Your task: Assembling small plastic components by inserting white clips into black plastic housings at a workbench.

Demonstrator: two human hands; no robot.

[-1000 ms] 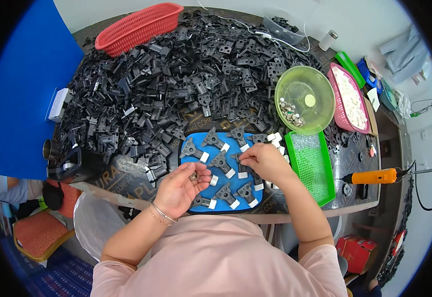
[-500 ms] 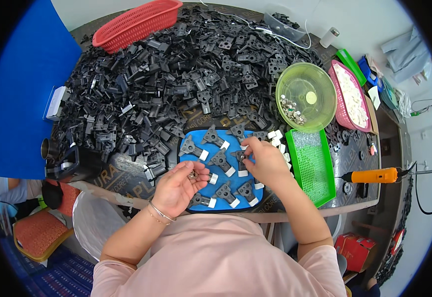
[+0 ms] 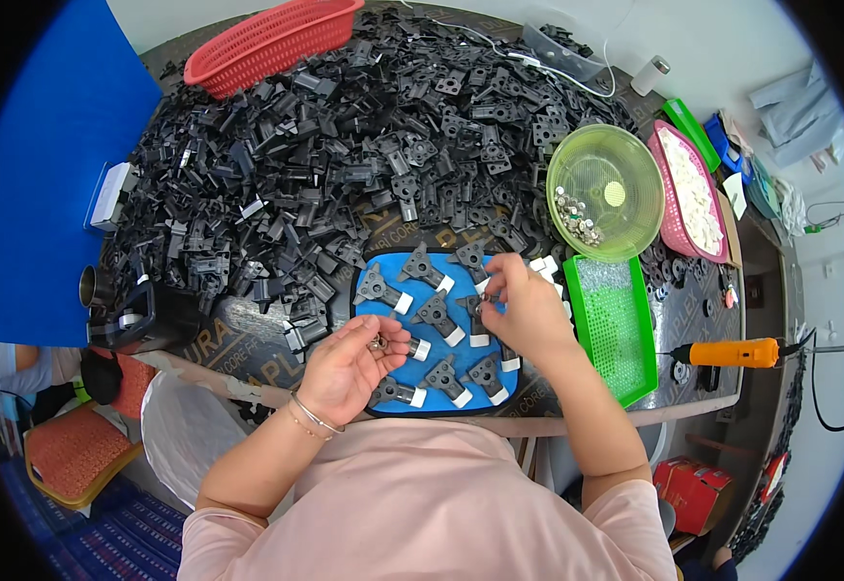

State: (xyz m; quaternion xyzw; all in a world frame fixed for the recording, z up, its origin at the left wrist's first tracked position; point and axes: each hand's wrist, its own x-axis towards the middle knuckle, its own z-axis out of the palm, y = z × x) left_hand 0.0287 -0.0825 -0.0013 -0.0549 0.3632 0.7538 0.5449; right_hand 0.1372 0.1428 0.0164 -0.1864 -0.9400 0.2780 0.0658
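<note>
A blue mat (image 3: pixel 409 375) with a dark rim lies in front of me. Several black plastic brackets with white end caps are spread over it, among them a bracket (image 3: pixel 436 318) near the middle. My right hand (image 3: pixel 538 318) is pinched over a bracket (image 3: pixel 478 325) on the mat's right side. A small shiny piece shows at its fingertips, partly hidden by them. Palm up, my left hand (image 3: pixel 352 366) is cupped over the mat's left edge. Small shiny metal pieces (image 3: pixel 377 344) lie in its curled fingers.
A large heap of black brackets (image 3: pixel 325 165) covers the table beyond the mat. To the right stand a yellow-green basket (image 3: pixel 604 160) with small metal pieces, a green tray (image 3: pixel 616 334) and a pink basket (image 3: pixel 672 213) of white parts. An orange-handled tool (image 3: pixel 732 352) sits farther right.
The whole view has shifted slightly. My right hand stays over the same bracket, its fingers a little differently bent. My left hand keeps its cupped pose.
</note>
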